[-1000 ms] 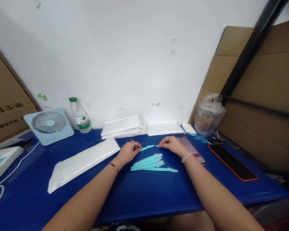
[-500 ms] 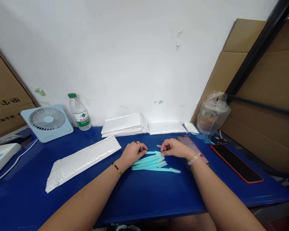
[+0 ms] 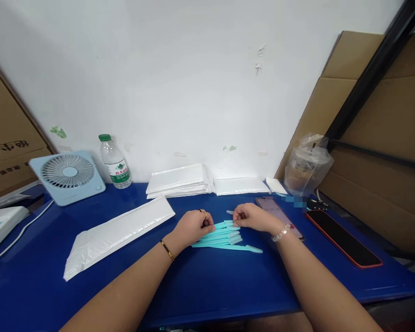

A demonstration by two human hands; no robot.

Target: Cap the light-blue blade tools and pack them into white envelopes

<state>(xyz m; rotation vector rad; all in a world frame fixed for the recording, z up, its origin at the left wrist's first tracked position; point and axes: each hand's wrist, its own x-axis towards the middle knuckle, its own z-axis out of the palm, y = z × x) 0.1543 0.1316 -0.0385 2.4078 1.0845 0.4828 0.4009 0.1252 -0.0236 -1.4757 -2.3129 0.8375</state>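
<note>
Several slim turquoise eyebrow razors [image 3: 216,240] with pale translucent caps lie in a loose fan on the blue table [image 3: 207,286]. My left hand [image 3: 195,226] has its fingers closed at the left ends of the upper razors, thumb and forefinger pinching. At the capped end of the topmost razor [image 3: 228,223], my right hand [image 3: 249,216] is closed in a pinch too. The nearest razor [image 3: 235,248] sticks out to the right of the others. Just behind my right fingertips a small translucent tip [image 3: 229,212] shows; the rest of it is hidden.
A white padded mailer [image 3: 121,233] lies to the left, with stacked mailers [image 3: 176,180] and another flat mailer [image 3: 242,185] by the wall. A blue fan [image 3: 69,177] and water bottle [image 3: 115,163] stand back left. Two phones [image 3: 280,214] [image 3: 344,237] and a bagged drink [image 3: 306,168] are right.
My left hand has shifted slightly right and down over the razors' left ends. My right hand keeps its pinch at the capped end. The view has moved a little.
</note>
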